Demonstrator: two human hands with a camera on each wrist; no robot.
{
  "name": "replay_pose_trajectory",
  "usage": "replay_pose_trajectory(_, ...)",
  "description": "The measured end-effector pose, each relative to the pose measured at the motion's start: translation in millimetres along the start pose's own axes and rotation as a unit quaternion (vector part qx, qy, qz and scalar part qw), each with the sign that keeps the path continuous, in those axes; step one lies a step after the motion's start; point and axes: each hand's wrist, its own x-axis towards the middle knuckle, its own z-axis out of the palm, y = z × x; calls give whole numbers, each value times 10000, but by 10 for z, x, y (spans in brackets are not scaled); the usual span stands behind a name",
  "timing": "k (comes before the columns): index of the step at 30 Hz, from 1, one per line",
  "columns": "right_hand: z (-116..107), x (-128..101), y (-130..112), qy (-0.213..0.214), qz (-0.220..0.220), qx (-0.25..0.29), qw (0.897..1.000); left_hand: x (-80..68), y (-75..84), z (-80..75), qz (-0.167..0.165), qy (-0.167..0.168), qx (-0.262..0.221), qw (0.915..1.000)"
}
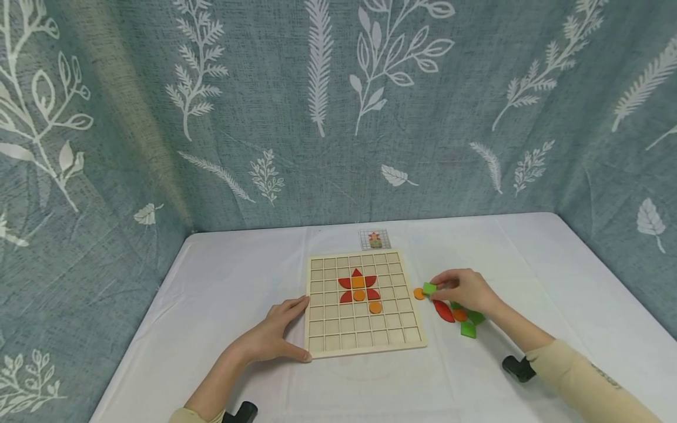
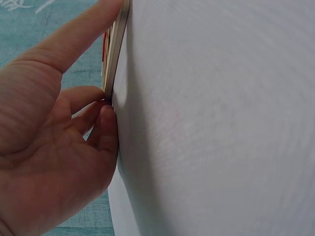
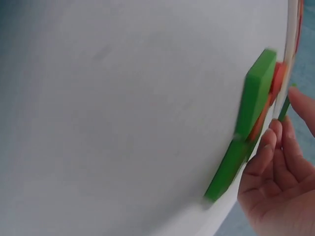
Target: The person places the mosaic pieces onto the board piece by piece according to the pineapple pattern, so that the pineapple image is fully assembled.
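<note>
My right hand [image 1: 468, 289] pinches a small green square tile [image 1: 429, 288] between thumb and fingers, to the right of the wooden grid board [image 1: 330, 326]. The same green tile [image 3: 284, 108] shows edge-on in the right wrist view. With fingers along the board's left edge and thumb by its near left corner, my left hand [image 1: 272, 335] rests against the board. On the grid, red pieces [image 1: 345, 283] surround an orange square [image 1: 358, 282] and an orange disc [image 1: 359, 295]. Another orange disc [image 1: 375, 307] sits lower right of them.
Loose pieces lie under and near my right hand: a red leaf-shaped piece [image 1: 443, 311], an orange disc [image 1: 461, 315] and green tiles [image 1: 468, 329]. One more orange disc [image 1: 419, 294] is beside the board. Behind the board lies a pattern card [image 1: 375, 239] on the white tablecloth [image 1: 254, 264].
</note>
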Motion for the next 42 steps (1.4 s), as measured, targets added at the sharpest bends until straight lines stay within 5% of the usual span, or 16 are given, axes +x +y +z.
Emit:
replay_pose_trajectory(12,290,76,-307,-139,-642,144,9977,4,7,-2,-41,-23,11,10000)
replay_pose_trajectory(29,789,236,-723,-633,-1865,-196,9802,9,-17,-4,49,-58,-17,10000)
replay_pose_trajectory(42,885,219,-808,-692,-1908,-156,9791,5,-3,-8,-7,-54,-8,10000)
